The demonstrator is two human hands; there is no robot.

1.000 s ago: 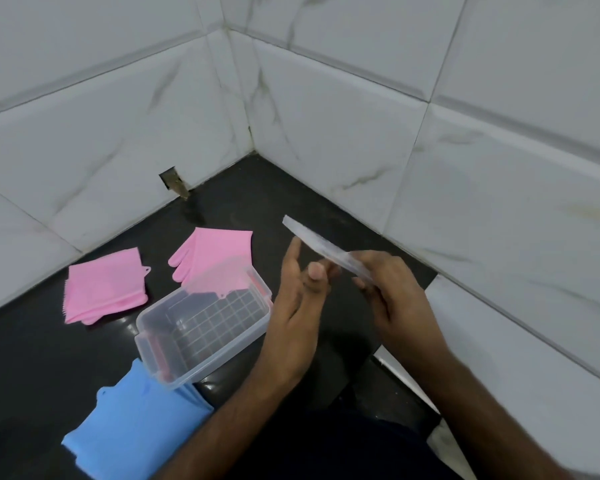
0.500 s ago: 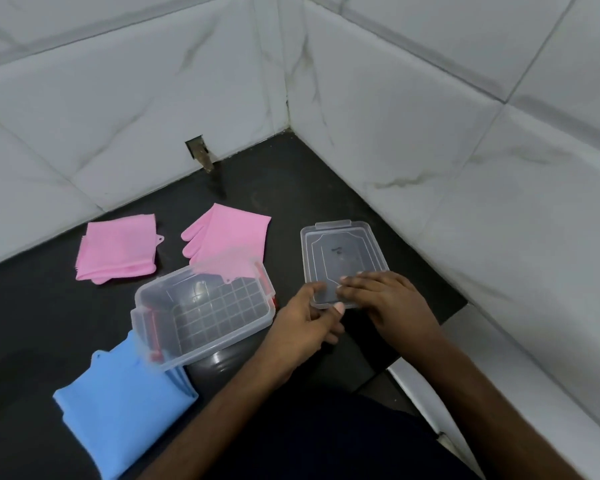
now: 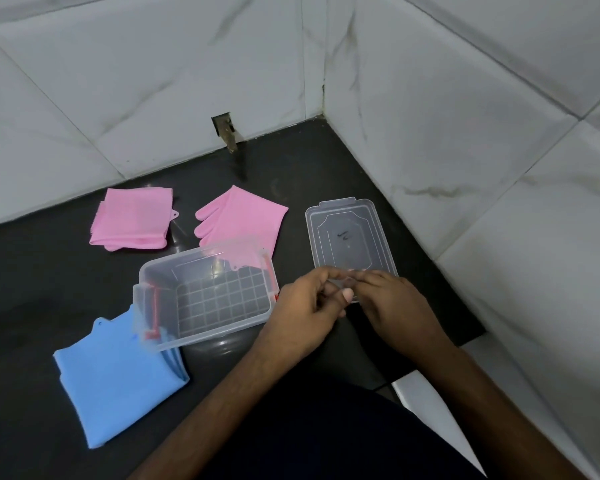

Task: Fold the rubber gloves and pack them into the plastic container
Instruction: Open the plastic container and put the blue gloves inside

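A clear plastic container [image 3: 174, 271] stands open with nothing in it on the black counter. Its clear lid [image 3: 347, 233] lies flat to the right of it. My left hand [image 3: 302, 306] and my right hand [image 3: 395, 306] meet at the lid's near edge, and both pinch it with bent fingers. One folded pink glove [image 3: 132, 220] lies at the back left. A second pink glove [image 3: 239, 216] lies spread behind the container. A blue glove [image 3: 115, 379] lies flat at the front left, its far end under the container.
White marble tiled walls close the counter in at the back and on the right, meeting in a corner. A small brown notch [image 3: 224, 131] sits at the foot of the back wall. The counter's front right edge drops to a white ledge [image 3: 430, 403].
The lid, held tilted in the air a second ago, has come down flat on the counter right of the container. Both hands stay at its near edge.
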